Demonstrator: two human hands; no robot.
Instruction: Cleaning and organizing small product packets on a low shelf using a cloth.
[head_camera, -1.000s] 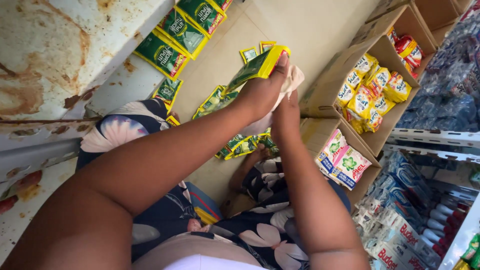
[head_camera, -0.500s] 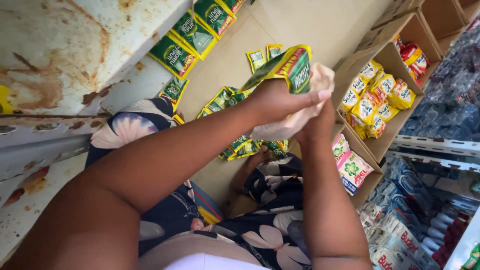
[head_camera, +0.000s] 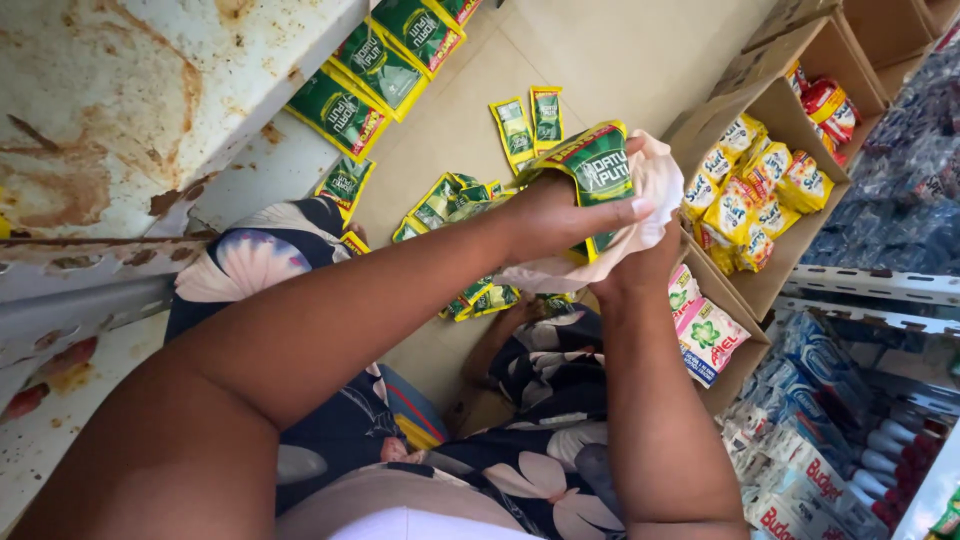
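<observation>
Lowered and turned since a moment ago, the green sachet sits gripped in your left hand; your right hand rubs a pale cloth against it. Wiping seems underway; next, turn its other face.

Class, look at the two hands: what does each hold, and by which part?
Left hand grips the green pouch around its lower half. Right hand holds a pale cloth, bunched, against the pouch.

Bare floor beyond scattered sachets; boxes crowding right.
</observation>
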